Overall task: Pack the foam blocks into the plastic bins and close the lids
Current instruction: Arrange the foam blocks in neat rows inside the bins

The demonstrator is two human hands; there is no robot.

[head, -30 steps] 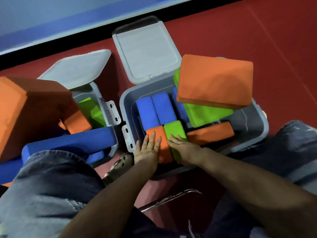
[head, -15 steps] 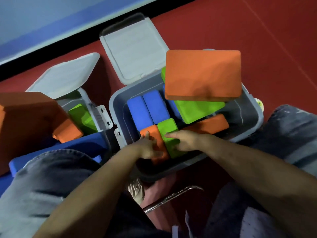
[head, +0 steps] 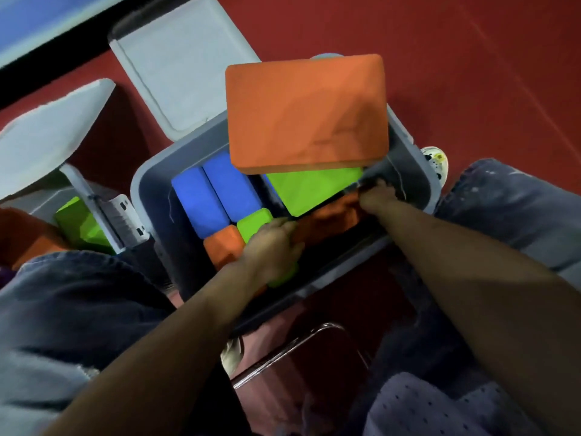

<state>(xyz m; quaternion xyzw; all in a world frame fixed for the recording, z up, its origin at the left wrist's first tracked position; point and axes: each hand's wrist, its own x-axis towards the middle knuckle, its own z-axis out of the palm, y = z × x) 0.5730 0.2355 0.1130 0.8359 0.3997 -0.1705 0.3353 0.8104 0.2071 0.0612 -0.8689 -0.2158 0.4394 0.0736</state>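
Note:
The grey bin [head: 147, 196] stands in the middle with its lid [head: 182, 67] swung open behind it. Two blue blocks [head: 217, 193], a small orange block [head: 223, 247] and a small green block [head: 251, 223] fill its left part. A large orange block [head: 306, 111] lies tilted on a large green block [head: 311, 190] at the back right. In front of them lies a long orange block [head: 327, 218]. My left hand [head: 273, 247] holds its left end over the small green block. My right hand [head: 377, 196] grips its right end, by the bin's right wall. Both hands are blurred.
A second grey bin [head: 103, 212] with a raised lid [head: 50, 127] stands at the left, holding a green block [head: 78, 221] and an orange one [head: 22, 237]. My denim knees flank the middle bin. A metal chair bar [head: 298, 341] and a shoe [head: 435, 162] sit on the red floor.
My right hand left the small green block and went right to the far end of the long orange block. My left hand shifted from the small orange block across the green one.

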